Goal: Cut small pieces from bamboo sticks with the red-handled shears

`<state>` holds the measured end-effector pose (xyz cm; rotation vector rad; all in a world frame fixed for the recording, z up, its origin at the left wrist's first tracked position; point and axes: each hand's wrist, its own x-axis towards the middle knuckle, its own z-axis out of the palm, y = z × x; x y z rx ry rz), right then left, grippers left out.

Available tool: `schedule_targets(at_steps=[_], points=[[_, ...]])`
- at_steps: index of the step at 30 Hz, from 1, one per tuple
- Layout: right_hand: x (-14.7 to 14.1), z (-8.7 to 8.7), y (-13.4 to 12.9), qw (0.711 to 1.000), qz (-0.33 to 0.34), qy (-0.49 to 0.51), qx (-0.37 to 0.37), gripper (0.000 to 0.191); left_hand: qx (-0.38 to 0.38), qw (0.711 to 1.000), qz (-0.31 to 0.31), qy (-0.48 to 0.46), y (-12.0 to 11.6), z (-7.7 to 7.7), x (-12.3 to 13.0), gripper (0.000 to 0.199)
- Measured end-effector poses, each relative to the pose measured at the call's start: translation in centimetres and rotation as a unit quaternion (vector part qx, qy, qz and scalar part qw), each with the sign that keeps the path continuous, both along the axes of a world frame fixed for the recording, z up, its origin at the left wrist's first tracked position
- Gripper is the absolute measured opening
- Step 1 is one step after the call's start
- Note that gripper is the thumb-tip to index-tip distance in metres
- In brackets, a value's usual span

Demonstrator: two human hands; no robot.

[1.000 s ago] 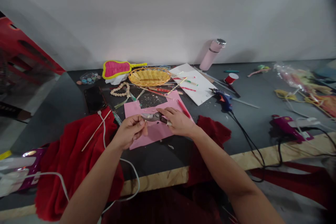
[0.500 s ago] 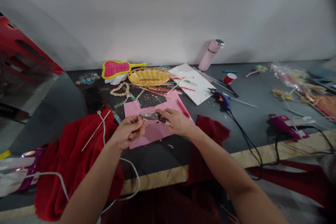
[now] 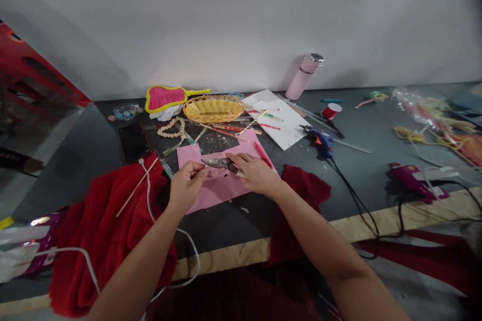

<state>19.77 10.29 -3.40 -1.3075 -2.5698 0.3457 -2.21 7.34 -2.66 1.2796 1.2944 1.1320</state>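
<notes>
My right hand [image 3: 258,174] is wrapped round the handles of metal cutters [image 3: 217,162], whose blades point left toward my other hand. My left hand [image 3: 187,186] is pinched at the blade tips, on something too small to make out. Both hands are over a pink sheet [image 3: 222,192] on the dark table. A red pen [image 3: 262,154] lies on that sheet, beyond my right hand. Behind the sheet are a woven yellow basket [image 3: 214,109] and a braided heart [image 3: 171,128].
Red cloth [image 3: 113,210] covers the table's left front, with a white cable across it. A blue glue gun [image 3: 320,142] lies to the right, its black cord running to a purple power strip [image 3: 417,180]. A pink bottle [image 3: 304,76] stands by the wall.
My left hand has turned, its fingers now less spread below the cutters. The cutters have shifted slightly up in my right hand. The view has moved a little.
</notes>
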Motion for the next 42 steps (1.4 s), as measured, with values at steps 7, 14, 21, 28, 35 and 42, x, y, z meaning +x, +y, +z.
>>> schedule_targets(at_steps=[7,14,21,28,35,42], points=[[0.2,0.0,0.1,1.0,0.012,0.001,-0.001,0.06,-0.087,0.984,-0.066,-0.142,0.2,0.4,-0.3,0.023],[-0.2,0.3,0.0,1.0,0.013,0.022,-0.011,0.055,-0.112,0.974,-0.07,-0.184,0.2,1.0,-0.3,0.029],[0.0,0.3,0.0,1.0,0.016,0.01,0.0,0.052,-0.113,0.97,-0.074,-0.203,0.1,1.0,-0.2,0.029],[0.4,0.7,0.0,0.998,0.045,0.038,-0.036,0.054,-0.082,0.977,-0.083,-0.178,0.0,0.4,-0.4,0.025],[0.1,0.6,-0.2,1.0,0.017,0.013,-0.02,0.066,-0.098,0.972,-0.099,-0.188,0.1,0.6,-0.3,0.029],[0.2,0.4,0.0,0.997,0.064,0.037,-0.029,0.066,-0.217,0.93,-0.182,-0.234,0.2,1.6,-1.1,0.03]])
